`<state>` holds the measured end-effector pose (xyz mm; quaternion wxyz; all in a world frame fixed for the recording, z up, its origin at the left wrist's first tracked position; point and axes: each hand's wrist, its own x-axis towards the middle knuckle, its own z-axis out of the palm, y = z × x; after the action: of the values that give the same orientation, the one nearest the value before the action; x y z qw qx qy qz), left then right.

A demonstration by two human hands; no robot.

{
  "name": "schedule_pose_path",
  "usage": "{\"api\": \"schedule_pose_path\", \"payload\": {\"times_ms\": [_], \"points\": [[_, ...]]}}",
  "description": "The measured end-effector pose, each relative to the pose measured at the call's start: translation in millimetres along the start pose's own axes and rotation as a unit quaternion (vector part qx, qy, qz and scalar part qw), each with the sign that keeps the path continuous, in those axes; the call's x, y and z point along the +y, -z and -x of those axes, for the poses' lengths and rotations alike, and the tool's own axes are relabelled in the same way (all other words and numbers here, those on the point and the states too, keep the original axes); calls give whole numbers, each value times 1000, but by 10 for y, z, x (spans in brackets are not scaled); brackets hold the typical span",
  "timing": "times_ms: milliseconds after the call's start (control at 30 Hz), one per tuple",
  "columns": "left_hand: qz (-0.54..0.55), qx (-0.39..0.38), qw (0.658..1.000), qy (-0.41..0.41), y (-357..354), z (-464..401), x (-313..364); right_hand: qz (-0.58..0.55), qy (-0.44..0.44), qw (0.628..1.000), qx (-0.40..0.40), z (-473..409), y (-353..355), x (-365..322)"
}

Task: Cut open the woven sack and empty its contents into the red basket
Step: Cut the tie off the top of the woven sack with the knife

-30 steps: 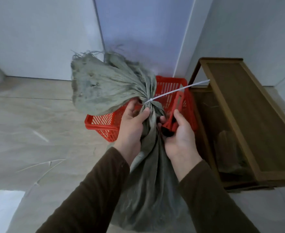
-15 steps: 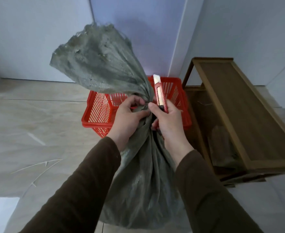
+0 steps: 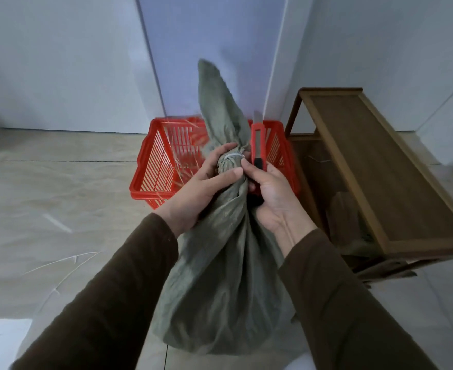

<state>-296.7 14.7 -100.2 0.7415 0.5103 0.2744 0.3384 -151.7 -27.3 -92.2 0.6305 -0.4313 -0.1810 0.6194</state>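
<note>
Fingers (image 3: pixel 230 173) of left hand (image 3: pixel 198 193) wrapped tight around sack (image 3: pixel 225 276) neck, thumb across the front just below a white tie (image 3: pixel 232 156) cinching it. Right hand (image 3: pixel 270 198) closed on a red knife (image 3: pixel 258 148), held upright just beside the neck on its right, blade tip showing above the casing; right fingertips touch the fabric near the tie. Both sleeves dark brown. Sack is grey-green woven, tied shut, its bulging body hanging low between the forearms, loose top standing up above the tie, slightly blurred. Floor (image 3: pixel 59 204) is pale tile, some thin white strands lying on it at left. Basket (image 3: pixel 164 161) sits on the floor right behind the sack neck, red slatted plastic; a few thin strands inside. Wooden shelf (image 3: pixel 380 169) just right of basket. White wall and door behind.
</note>
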Motion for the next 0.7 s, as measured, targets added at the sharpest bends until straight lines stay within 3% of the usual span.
{"api": "schedule_pose_path", "payload": {"times_ms": [133, 233, 300, 367, 433, 600, 700], "points": [[9, 73, 997, 1, -104, 56, -97, -59, -24, 998, -26, 42, -75, 38], [-7, 64, 998, 6, -158, 42, -151, -36, -3, 999, 4, 38, -96, 72], [-27, 74, 997, -17, -164, 15, -196, 80, 58, 994, 49, 22, -74, 69], [-70, 121, 989, -51, -114, -6, -229, 260, 142, 951, 89, 20, -22, 40], [-116, 164, 977, -73, -30, -32, -234, 345, 183, 915, 99, 46, 37, -19], [-119, 218, 965, -88, 170, -86, -215, 474, 161, 866, 6, 87, 143, -92], [-122, 222, 963, -91, 246, -95, -202, 494, 123, 860, -32, 102, 161, -68]]}}
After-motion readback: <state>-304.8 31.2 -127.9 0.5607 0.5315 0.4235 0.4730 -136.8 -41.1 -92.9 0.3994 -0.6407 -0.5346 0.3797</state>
